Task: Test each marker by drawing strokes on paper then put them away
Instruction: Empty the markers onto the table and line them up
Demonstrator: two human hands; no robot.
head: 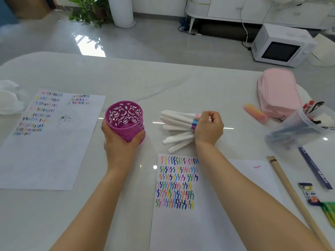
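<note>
two hands | left hand (pixel 119 144) fingers wrap purple cup (pixel 125 117) | right hand (pixel 208 130) fingers clutch white markers (pixel 178 122) | blue strip (pixel 315 171) print blurred

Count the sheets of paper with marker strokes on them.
3. The left sheet lies far left. The front sheet lies between the arms. The right sheet, with one pink squiggle, adjoins it, partly arm-covered. Others may lie hidden underneath.

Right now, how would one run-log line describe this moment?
stage: putting away | left hand: holds purple cutout pen cup | right hand: grips bundle of white markers | paper: rows of test strokes
</note>
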